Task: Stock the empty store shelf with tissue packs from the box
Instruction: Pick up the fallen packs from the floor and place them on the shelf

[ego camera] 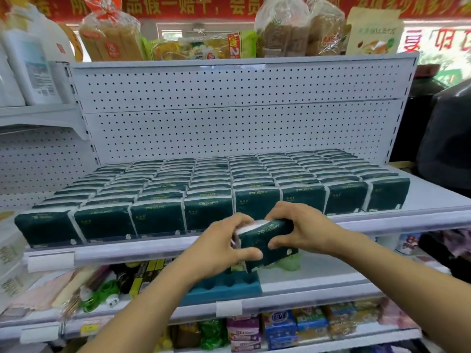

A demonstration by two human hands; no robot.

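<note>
Tissue pack [265,238], dark green wrapper, one unit, held in the air just in front of the shelf edge [178,250] and below the front row; gripped at its left end by the left hand [221,248], thumb beneath and fingers curled over the top; gripped at its right end by the right hand [303,228], fingers curled round it; shelved packs [204,184] are seen in full rows from front lip to pegboard back [229,123], no floor gap visible; the placing step is judged in hand, stocking near complete; a second layer on top is judged the likely spot; box not in view.
</note>
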